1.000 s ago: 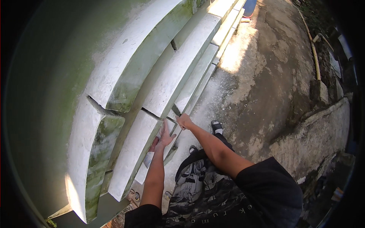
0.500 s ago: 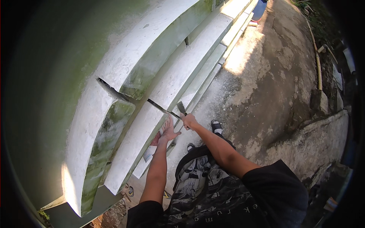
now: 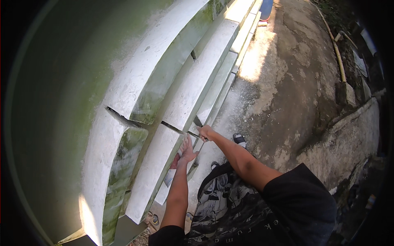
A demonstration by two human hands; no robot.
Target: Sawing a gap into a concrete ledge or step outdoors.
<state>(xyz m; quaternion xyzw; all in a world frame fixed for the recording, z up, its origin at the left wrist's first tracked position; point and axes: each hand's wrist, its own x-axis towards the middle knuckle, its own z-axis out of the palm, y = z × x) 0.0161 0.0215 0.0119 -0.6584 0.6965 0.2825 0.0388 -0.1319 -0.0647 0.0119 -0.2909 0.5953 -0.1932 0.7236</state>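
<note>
My right hand (image 3: 205, 133) is closed around the handle of a scraper (image 3: 198, 121). Its dark flat blade points up and away, against the lower white ledge (image 3: 209, 107) just beyond a dark gap between blocks. My left hand (image 3: 188, 152) lies with fingers stretched out against the edge of the white ledge block on the near side of that gap. Beside my left wrist, a small red and pale packet (image 3: 170, 175) sits on the lower step. Part of the scraper's handle is hidden inside my fist.
Stepped white ledges with greenish stained sides run along the green wall (image 3: 53, 123) on the left. White dust (image 3: 232, 108) covers the concrete path (image 3: 287, 82) at my feet. A low rough wall (image 3: 344, 139) stands right; a blue object (image 3: 266, 10) is far ahead, and sandals (image 3: 154, 219) lie below.
The whole view has shifted slightly, with ledges and hands lower in the picture. The scraper's blade shows narrower and nearer the ledge's edge. My left hand stays against the ledge.
</note>
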